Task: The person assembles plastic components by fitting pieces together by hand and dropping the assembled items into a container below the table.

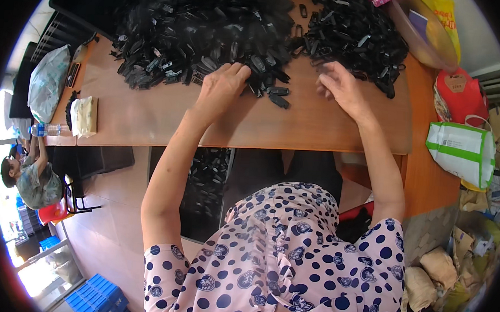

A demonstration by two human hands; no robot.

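Observation:
Two heaps of small, oblong black plastic pieces lie on the brown table (167, 118): a large left heap (194, 29) and a smaller right heap (355, 37). My left hand (225, 86) is at the near edge of the large heap, fingers bent down and drawn together among the pieces. What its fingertips grip, if anything, is hidden. Just right of it, a few loose black pieces (278, 95) lie apart on the wood. My right hand (342, 88) hovers by the near left side of the smaller heap, its fingers loosely curled and apart, with nothing visible in them.
A tissue pack (84, 117) and a plastic bag (47, 83) sit at the left. Under the table, a black bin (205, 193) holds more pieces. On the right are a clear basin (417, 32), a red bag (461, 96) and a green-white bag (462, 150). Another person (34, 173) sits far left.

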